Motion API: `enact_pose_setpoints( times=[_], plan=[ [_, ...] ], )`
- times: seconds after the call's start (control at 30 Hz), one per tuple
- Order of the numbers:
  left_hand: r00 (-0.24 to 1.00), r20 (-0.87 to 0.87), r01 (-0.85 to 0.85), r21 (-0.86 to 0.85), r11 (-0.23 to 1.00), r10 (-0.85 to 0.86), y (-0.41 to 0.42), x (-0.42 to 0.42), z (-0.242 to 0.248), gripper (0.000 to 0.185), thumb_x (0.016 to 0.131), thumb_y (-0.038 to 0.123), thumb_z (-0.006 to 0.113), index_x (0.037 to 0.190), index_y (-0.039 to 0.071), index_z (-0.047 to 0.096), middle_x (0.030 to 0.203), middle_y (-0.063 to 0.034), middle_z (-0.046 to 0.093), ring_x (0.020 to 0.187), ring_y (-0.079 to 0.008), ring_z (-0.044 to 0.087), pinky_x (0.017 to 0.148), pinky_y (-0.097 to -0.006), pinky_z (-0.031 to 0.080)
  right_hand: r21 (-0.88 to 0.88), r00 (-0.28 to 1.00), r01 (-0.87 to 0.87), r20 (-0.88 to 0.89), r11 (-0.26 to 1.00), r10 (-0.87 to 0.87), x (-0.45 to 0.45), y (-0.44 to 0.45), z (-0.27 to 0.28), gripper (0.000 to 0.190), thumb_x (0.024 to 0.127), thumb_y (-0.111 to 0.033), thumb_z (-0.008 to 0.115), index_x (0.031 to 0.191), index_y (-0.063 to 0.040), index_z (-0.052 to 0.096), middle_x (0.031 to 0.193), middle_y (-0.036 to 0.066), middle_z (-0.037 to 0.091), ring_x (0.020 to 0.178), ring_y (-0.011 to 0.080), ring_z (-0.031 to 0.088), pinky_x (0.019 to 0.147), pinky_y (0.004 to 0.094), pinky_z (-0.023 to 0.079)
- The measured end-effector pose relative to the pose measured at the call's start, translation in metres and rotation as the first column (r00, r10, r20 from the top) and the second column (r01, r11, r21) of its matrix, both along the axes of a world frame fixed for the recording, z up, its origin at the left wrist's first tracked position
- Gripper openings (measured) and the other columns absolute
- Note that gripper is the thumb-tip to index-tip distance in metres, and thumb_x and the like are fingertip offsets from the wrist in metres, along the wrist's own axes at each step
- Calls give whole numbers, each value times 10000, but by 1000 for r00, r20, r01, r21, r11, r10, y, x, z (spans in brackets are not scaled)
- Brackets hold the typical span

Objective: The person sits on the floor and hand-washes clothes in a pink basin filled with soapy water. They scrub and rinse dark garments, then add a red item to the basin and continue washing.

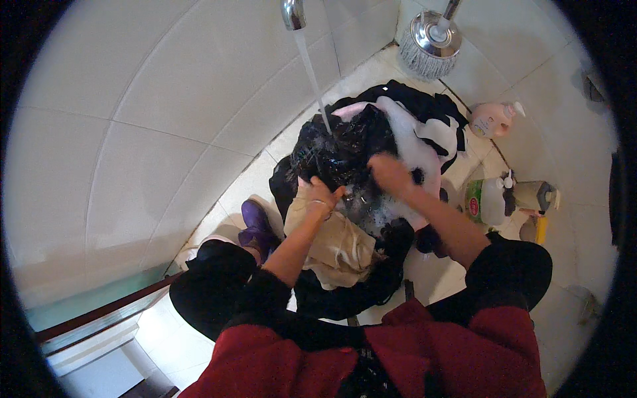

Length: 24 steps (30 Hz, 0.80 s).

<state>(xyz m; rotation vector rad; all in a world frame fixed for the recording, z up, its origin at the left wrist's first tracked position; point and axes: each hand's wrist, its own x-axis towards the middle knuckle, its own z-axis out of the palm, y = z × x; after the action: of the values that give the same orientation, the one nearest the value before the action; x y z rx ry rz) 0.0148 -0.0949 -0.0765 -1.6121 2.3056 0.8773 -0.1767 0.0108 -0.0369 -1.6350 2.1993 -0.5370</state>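
Note:
A pink basin [434, 185], mostly hidden under laundry, stands on the floor before me with soap foam [408, 134] in it. Water from the tap [293, 17] runs onto a soaked black garment [343, 139] bunched in the basin. My left hand [321, 193] grips the garment's near left edge, its fingers partly hidden in the folds. At the right side of the garment, my right hand [390, 174] is closed in a slightly blurred fist on the cloth. Beige cloth [336, 244] hangs over the near rim, under my left wrist.
Dark clothes [418, 102] drape the far rim, with a white and black piece [440, 134] on the right. A pink pump bottle [492, 119], a detergent jug [485, 201] and a mop head [430, 47] stand by the wall. My purple shoe [256, 224] is left of the basin.

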Motion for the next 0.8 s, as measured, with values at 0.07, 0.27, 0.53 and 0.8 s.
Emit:
enact_pose_setpoints(
  times=[0.07,0.27,0.53,0.8],
  plan=[
    [998,12,-64,6,998,64,-2,-15,-17,800,682,487,629,1196,-67,367,1075,-256,517,1038,-350,499,901,-385,386,144,947,-316,96,938,305,38,19,-18,325,752,-188,547,1073,-145,542,1081,155,512,943,321,519,791,394,442],
    [757,-610,-214,107,971,234,-47,3,24,420,792,278,542,1060,-43,509,1044,-198,568,946,-325,535,839,-346,395,553,995,-36,-60,833,83,14,32,-36,388,742,-243,570,1097,-96,513,1149,126,480,1029,275,502,850,384,423],
    [336,-779,-109,526,843,529,-36,-16,211,187,832,143,482,954,17,545,850,-30,584,738,-111,525,687,-236,433,194,993,99,42,976,-109,40,10,6,689,628,-417,704,1159,-35,490,1171,191,461,988,352,525,826,427,447],
    [368,-877,-137,276,951,308,-40,30,306,136,820,162,528,848,31,552,765,14,548,680,-76,470,615,-206,384,-3,629,-16,778,1000,13,16,0,36,432,658,-253,737,947,31,588,849,112,621,757,158,561,730,261,438]
  ],
)
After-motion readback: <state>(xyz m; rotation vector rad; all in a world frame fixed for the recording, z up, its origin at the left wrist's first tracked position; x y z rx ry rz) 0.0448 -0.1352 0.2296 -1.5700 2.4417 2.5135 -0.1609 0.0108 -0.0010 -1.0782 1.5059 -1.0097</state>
